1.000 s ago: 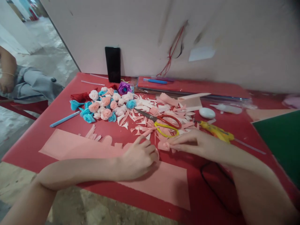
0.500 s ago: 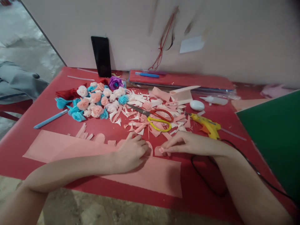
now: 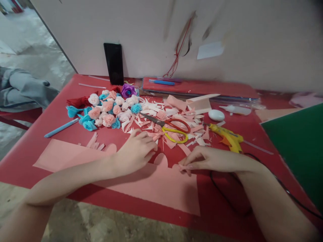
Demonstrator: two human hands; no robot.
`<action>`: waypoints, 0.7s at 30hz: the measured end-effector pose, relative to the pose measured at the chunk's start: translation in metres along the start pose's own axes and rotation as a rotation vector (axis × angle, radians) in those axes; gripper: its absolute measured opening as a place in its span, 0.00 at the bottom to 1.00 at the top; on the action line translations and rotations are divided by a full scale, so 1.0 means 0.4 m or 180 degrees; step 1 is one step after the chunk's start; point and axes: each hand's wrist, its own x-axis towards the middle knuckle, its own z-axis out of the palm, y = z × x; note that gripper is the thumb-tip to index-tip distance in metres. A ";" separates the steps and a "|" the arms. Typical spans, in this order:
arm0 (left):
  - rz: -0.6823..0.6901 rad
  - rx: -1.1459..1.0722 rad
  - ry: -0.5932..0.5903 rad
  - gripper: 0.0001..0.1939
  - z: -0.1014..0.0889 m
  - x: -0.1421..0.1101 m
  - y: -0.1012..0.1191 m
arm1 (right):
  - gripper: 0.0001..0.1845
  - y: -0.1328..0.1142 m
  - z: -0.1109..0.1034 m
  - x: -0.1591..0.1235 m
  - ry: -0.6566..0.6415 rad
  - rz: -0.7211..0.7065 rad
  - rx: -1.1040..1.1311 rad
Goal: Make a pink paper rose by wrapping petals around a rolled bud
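Observation:
My right hand (image 3: 198, 161) pinches a small rolled piece of pink crepe paper (image 3: 185, 168) between thumb and fingers, just above the right end of a long pink paper sheet (image 3: 176, 191). My left hand (image 3: 137, 151) is over the sheet's upper edge, fingers curled inward; its fingertips are partly hidden, and whatever they hold cannot be made out. Between the hands, a rounded pink petal piece (image 3: 160, 160) lies at the sheet's edge. Beyond them, scissors (image 3: 174, 129) with one red and one yellow handle rest on pink and white paper scraps (image 3: 151, 109).
Paper flowers (image 3: 108, 109) in several colours are heaped at left, beside a blue pen-like stick (image 3: 62, 127). A phone (image 3: 114, 64) leans on the wall. At right are a yellow glue gun (image 3: 228, 137) with a black cord, a white egg-shaped object (image 3: 216, 115) and a green board (image 3: 297, 148).
My left hand has lifted and shifted up and left, uncovering the petal piece. My right hand keeps its pinch on the rolled paper. The whole view has shifted slightly.

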 end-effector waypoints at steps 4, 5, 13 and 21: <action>-0.0157 0.0030 0.0084 0.09 -0.038 -0.036 -0.035 | 0.21 0.001 0.004 -0.002 0.0130 0.0048 0.0020; -0.0183 0.0021 0.0077 0.10 -0.039 -0.049 -0.042 | 0.21 -0.002 0.007 -0.002 0.0192 0.0034 0.0010; -0.0246 -0.0081 -0.0143 0.08 0.014 -0.118 -0.059 | 0.17 -0.074 0.056 0.039 0.1186 -0.0281 0.0654; -0.0393 -0.0125 -0.0267 0.07 0.041 -0.106 -0.059 | 0.16 -0.080 0.128 0.136 0.1054 -0.0643 0.2110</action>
